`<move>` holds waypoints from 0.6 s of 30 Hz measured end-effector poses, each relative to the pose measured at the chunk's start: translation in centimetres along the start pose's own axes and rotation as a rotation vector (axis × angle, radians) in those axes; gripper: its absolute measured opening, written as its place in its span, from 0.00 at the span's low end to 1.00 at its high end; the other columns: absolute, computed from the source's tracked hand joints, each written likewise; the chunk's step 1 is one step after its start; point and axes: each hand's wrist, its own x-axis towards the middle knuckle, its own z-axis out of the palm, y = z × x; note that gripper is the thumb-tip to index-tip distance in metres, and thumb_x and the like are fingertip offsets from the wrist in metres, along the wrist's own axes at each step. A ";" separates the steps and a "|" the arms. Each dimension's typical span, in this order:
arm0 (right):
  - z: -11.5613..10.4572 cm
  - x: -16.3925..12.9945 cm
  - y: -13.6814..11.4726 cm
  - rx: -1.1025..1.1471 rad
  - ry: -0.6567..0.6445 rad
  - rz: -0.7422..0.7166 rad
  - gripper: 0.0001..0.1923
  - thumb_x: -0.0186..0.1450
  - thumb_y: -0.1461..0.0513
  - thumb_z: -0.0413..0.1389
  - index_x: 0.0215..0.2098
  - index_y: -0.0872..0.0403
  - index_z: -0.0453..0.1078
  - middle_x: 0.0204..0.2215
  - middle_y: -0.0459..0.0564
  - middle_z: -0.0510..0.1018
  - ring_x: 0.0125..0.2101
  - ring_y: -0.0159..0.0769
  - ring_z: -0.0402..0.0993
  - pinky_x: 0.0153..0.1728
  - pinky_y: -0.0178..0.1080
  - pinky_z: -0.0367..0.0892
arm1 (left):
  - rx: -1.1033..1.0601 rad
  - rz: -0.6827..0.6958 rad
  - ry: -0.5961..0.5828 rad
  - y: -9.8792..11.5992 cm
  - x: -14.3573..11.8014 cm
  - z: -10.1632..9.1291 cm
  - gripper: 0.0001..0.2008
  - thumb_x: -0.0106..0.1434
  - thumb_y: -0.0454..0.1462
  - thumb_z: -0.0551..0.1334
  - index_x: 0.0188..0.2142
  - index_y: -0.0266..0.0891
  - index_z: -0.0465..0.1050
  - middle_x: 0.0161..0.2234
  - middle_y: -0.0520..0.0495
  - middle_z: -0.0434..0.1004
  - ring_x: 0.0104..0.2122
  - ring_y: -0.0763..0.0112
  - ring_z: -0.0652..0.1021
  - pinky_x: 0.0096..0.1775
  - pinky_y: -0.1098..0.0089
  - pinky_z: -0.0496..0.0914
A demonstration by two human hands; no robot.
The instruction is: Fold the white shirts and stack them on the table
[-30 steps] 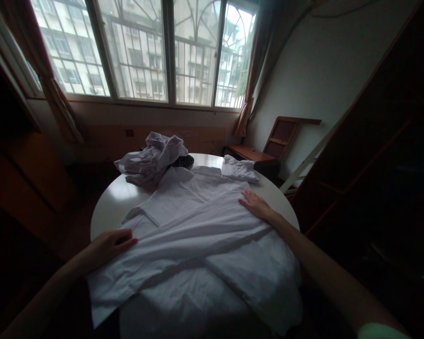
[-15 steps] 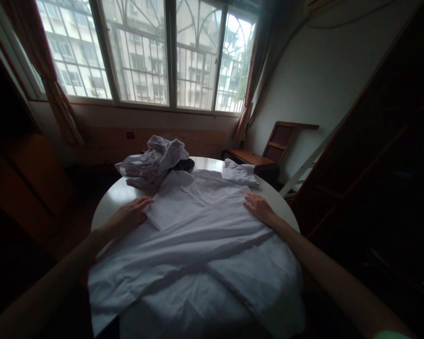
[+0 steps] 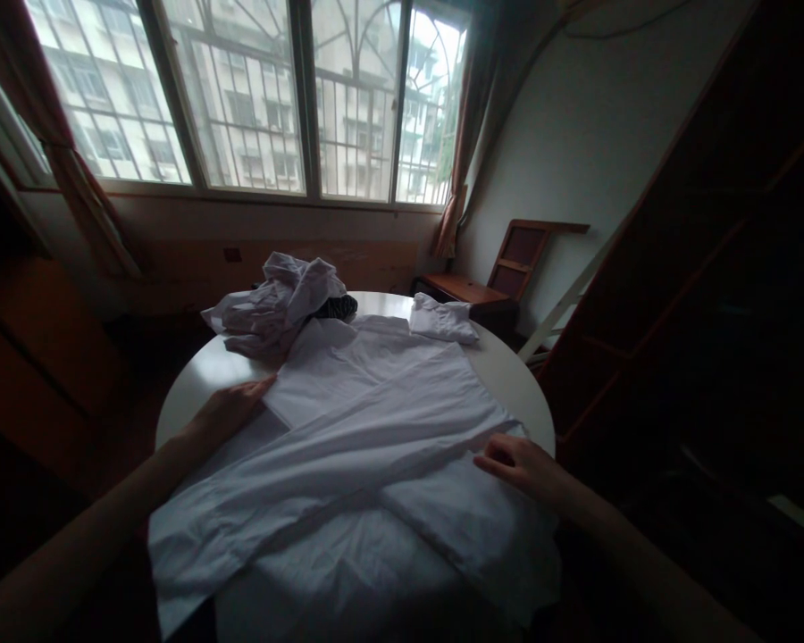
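A white shirt (image 3: 368, 429) lies spread over a round white table (image 3: 502, 375), its sleeves folded across the body. My left hand (image 3: 231, 406) rests flat at the shirt's left edge, fingertips touching the folded fabric near the shoulder. My right hand (image 3: 519, 460) lies on the shirt's right side, fingers lightly curled at the edge of the folded sleeve. Neither hand lifts any cloth.
A crumpled pile of pale clothes (image 3: 281, 304) sits at the table's far left with something dark behind it. A small folded white garment (image 3: 442, 320) lies at the far right. A wooden chair (image 3: 502, 277) stands by the wall; dark wooden furniture (image 3: 697, 295) fills the right.
My left hand moved up from the near left hem to the shirt's left shoulder. My right hand slid back from the far right edge to the near right side.
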 end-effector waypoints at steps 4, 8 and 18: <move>-0.4 -0.8 0.8 0.092 -0.087 -0.058 0.22 0.56 0.45 0.52 0.21 0.56 0.63 0.25 0.47 0.67 0.26 0.31 0.62 0.27 0.34 0.58 | 0.067 -0.007 -0.003 0.0 0.0 0.1 0.23 0.62 0.32 0.47 0.56 0.30 0.58 0.49 0.34 0.71 0.42 0.60 0.76 0.43 0.65 0.69; -0.8 -1.0 1.1 0.168 -0.166 -0.065 0.20 0.53 0.47 0.55 0.21 0.56 0.65 0.28 0.48 0.66 0.30 0.33 0.64 0.31 0.35 0.60 | 0.086 -0.101 -0.008 0.4 0.0 -0.1 0.24 0.61 0.29 0.45 0.57 0.29 0.57 0.44 0.34 0.74 0.40 0.61 0.77 0.42 0.66 0.69; -1.2 -2.2 -0.2 0.124 -0.199 0.033 0.18 0.54 0.50 0.54 0.22 0.57 0.64 0.24 0.47 0.66 0.26 0.32 0.62 0.26 0.33 0.57 | -0.076 -0.132 -0.001 -1.4 0.8 0.3 0.26 0.52 0.31 0.52 0.53 0.36 0.63 0.50 0.42 0.70 0.47 0.65 0.72 0.46 0.70 0.66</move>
